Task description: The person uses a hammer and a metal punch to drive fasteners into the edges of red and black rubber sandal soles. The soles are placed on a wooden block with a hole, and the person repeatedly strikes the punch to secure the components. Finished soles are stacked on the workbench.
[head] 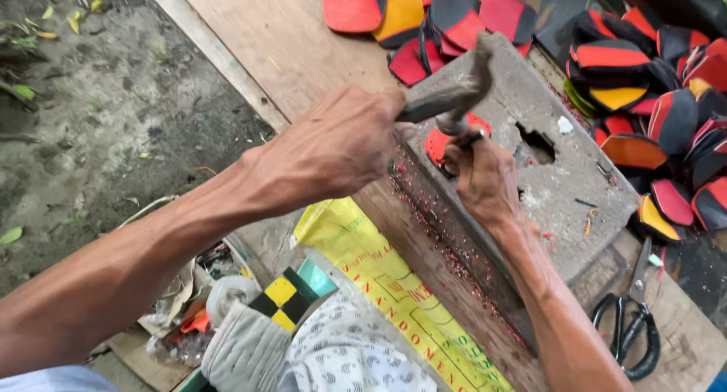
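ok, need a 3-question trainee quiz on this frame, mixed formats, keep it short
1. True or false: the left hand grips the hammer by its handle.
2. Multiple choice: the small red piece pinned by the right hand lies on: A) the yellow sack B) the grey stone block C) bare soil.
3. Fill in: the black-handled tool lying on the board at lower right, untouched by either hand, is a pair of ____.

Key: 1 true; 2 B; 3 scissors.
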